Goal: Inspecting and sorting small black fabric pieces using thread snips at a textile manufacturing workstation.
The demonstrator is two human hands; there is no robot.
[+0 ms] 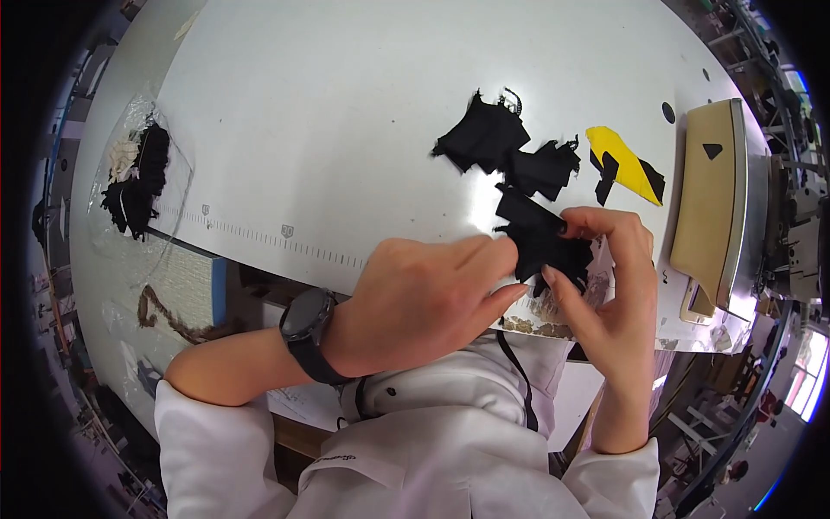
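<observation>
A small piece of black fabric point(553, 246) with ragged edges lies at the table's front edge between my hands. My left hand point(432, 281), with a dark watch on its wrist, is closed at the cloth's left edge, thumb and forefinger close together there. From the right, my right hand point(616, 290) pinches the same piece, its thumb on the near part and its fingers curled over the far side. Just beyond are more black fabric pieces point(484, 134), one point(546, 169) nearly touching the held cloth. A yellow strip point(624, 163) with black parts rests to their right.
The white table point(303, 104) has ruler marks along its front and a worn, chipped edge near my hands. At the far right stands a beige machine part point(705, 190). On the left, a clear plastic bag point(177, 186) holds black and cream gathered fabric, behind a blue-sided block point(218, 290).
</observation>
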